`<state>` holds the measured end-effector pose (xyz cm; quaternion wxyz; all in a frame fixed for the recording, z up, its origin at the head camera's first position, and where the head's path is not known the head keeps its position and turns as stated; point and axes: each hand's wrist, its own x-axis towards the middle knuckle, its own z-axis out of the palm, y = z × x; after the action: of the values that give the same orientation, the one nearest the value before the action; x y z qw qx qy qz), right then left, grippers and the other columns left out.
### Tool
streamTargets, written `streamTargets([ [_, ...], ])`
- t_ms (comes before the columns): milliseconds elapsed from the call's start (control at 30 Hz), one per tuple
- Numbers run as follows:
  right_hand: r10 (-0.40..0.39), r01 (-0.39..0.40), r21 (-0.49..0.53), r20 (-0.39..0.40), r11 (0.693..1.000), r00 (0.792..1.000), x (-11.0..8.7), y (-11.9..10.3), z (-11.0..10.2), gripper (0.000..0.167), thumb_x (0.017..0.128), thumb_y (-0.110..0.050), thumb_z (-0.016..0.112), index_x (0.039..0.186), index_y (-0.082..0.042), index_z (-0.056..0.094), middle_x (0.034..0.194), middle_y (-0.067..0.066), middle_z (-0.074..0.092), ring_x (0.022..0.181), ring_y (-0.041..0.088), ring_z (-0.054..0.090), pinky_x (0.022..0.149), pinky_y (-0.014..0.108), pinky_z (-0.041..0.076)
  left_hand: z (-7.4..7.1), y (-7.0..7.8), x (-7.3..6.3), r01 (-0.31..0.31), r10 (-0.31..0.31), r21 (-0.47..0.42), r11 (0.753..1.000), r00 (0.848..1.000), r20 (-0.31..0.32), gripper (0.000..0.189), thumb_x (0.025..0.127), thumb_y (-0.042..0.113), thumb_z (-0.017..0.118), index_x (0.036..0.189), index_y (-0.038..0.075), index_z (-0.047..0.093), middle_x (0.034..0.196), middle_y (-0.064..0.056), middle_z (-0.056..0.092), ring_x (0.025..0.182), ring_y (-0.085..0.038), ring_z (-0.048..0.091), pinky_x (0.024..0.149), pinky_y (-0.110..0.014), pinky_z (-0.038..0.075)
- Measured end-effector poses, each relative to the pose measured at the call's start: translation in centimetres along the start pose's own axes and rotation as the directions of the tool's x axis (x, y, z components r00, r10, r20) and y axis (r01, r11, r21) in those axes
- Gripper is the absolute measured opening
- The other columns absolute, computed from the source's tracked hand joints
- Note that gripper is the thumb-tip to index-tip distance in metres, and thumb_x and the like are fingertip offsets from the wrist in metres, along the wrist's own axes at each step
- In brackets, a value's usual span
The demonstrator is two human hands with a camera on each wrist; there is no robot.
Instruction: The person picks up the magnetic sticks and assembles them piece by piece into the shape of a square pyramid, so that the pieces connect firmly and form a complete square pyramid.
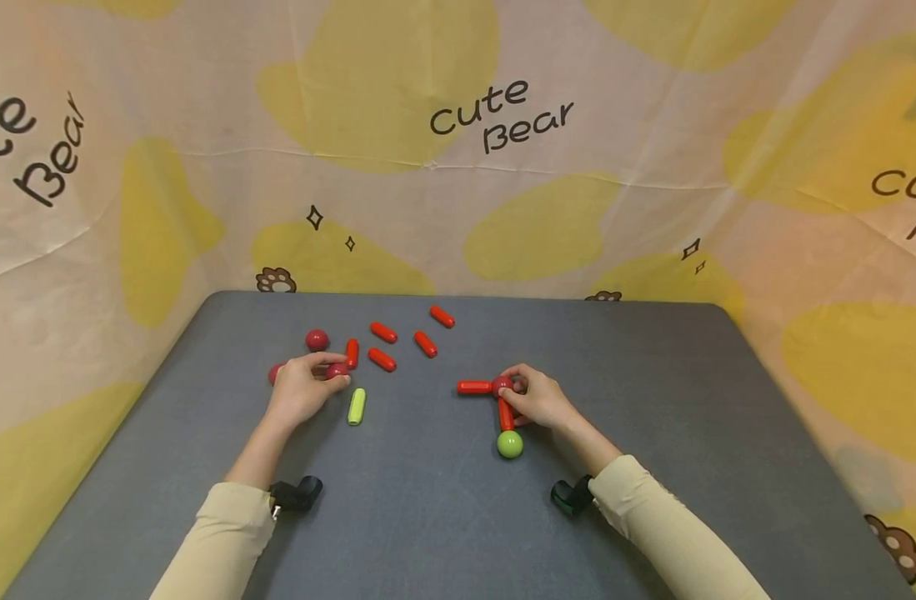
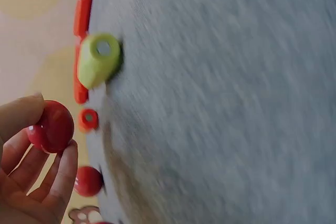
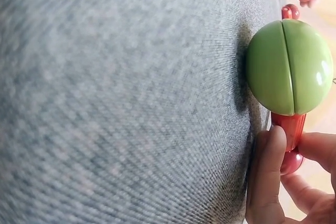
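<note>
My left hand (image 1: 302, 390) pinches a glossy red ball (image 2: 56, 126) between thumb and fingers. Just right of it lies a yellow-green rod (image 1: 357, 407), with a silvery disc on its end in the left wrist view. My right hand (image 1: 538, 398) grips a red ball (image 1: 502, 385) that joins two red rods. One rod (image 1: 474, 387) points left; the other (image 1: 506, 414) runs toward me, ending at a green ball (image 3: 290, 67) with a seam around it. Fingers partly cover the joint, and the green ball hides part of the rod in the right wrist view.
Two more red balls are near my left hand: one (image 1: 317, 340) beyond it, another (image 1: 274, 373) partly hidden behind it. Several loose red rods (image 1: 382, 359) are scattered on the grey table (image 1: 427, 517) toward its back. A patterned cloth (image 1: 397, 200) hangs behind the table.
</note>
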<state>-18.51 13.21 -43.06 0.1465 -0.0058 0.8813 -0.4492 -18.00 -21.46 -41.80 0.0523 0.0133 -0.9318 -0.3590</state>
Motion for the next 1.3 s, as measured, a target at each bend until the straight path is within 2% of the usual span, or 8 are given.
streamTargets([
  [300,-0.001,0.001,-0.005,-0.012,1.000,1.000,-0.1,0.1,0.1,0.031,0.088,-0.016,0.062,0.118,-0.011,0.055,0.096,0.011,0.055,0.058,0.014,0.058,0.051,0.028,0.052,1.6,2.8,0.1,-0.073,0.079,-0.083,0.994,0.994,0.079,0.033,0.078,0.019,0.072,0.109,0.011,0.068,0.102,-0.010,0.068,0.092,-0.024,0.065,0.072,-0.035,0.051],
  [467,-0.006,0.005,-0.009,-0.015,1.000,1.000,0.0,0.1,0.2,0.031,0.088,-0.015,0.062,0.118,-0.011,0.055,0.096,0.011,0.056,0.059,0.014,0.058,0.051,0.028,0.052,2.7,4.4,0.2,-0.087,0.098,-0.108,0.990,0.990,0.097,0.032,0.076,0.019,0.074,0.108,0.013,0.069,0.093,-0.006,0.069,0.087,-0.022,0.066,0.070,-0.034,0.051],
  [600,-0.005,0.005,-0.007,-0.015,1.000,1.000,0.0,0.1,0.2,0.031,0.088,-0.015,0.062,0.118,-0.011,0.055,0.097,0.012,0.056,0.060,0.014,0.058,0.051,0.027,0.052,4.0,5.3,0.4,-0.097,0.112,-0.121,0.988,0.986,0.121,0.033,0.077,0.019,0.074,0.108,0.013,0.069,0.096,-0.005,0.068,0.086,-0.020,0.066,0.071,-0.033,0.051],
  [933,-0.001,0.001,-0.008,-0.023,1.000,1.000,-0.1,0.1,0.3,0.031,0.088,-0.016,0.062,0.118,-0.011,0.055,0.100,0.012,0.057,0.060,0.014,0.059,0.051,0.027,0.052,7.2,6.6,0.7,-0.126,0.149,-0.143,0.982,0.975,0.163,0.029,0.074,0.015,0.076,0.103,0.011,0.071,0.091,-0.004,0.070,0.081,-0.016,0.065,0.065,-0.028,0.049],
  [1133,0.003,-0.003,-0.015,-0.024,1.000,1.000,0.0,0.0,0.4,0.032,0.088,-0.015,0.061,0.119,-0.010,0.054,0.100,0.013,0.056,0.059,0.014,0.058,0.050,0.027,0.052,8.2,7.2,0.7,-0.117,0.145,-0.160,0.980,0.974,0.173,0.029,0.072,0.013,0.077,0.100,0.011,0.071,0.098,-0.006,0.068,0.083,-0.016,0.066,0.069,-0.029,0.050],
  [1300,0.007,-0.008,-0.022,-0.021,1.000,1.000,0.1,0.0,0.4,0.032,0.088,-0.015,0.061,0.120,-0.010,0.053,0.100,0.013,0.056,0.058,0.014,0.058,0.050,0.027,0.052,8.7,7.7,0.8,-0.123,0.152,-0.161,0.979,0.971,0.186,0.028,0.072,0.013,0.078,0.099,0.013,0.072,0.097,-0.005,0.068,0.082,-0.015,0.065,0.070,-0.030,0.050],
])
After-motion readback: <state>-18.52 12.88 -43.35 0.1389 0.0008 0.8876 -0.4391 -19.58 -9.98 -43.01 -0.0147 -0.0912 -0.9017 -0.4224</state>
